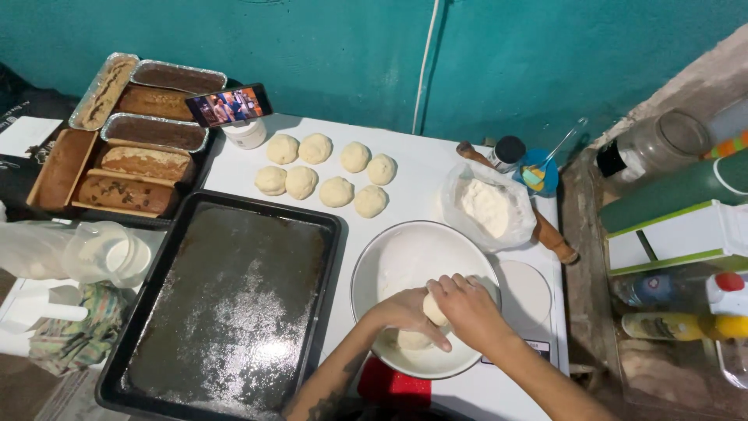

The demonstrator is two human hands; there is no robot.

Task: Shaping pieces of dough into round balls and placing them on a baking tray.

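Observation:
A white bowl (405, 253) dusted with flour stands on the white table (421, 152). Inside it lies a mass of pale dough (411, 340). My left hand (405, 312) and my right hand (467, 308) meet over the bowl's near side and both grip a small piece of dough (433, 309) between them, just above the larger mass. Several rounded dough balls (326, 175) sit in two rows on the table beyond the bowl.
A dark floured baking tray (234, 304) lies left of the bowl. A bag of flour (489, 206), a wooden rolling pin (555, 238) and a scale (523, 295) are on the right. Loaf tins (128, 144) and a propped phone (228, 104) stand at back left.

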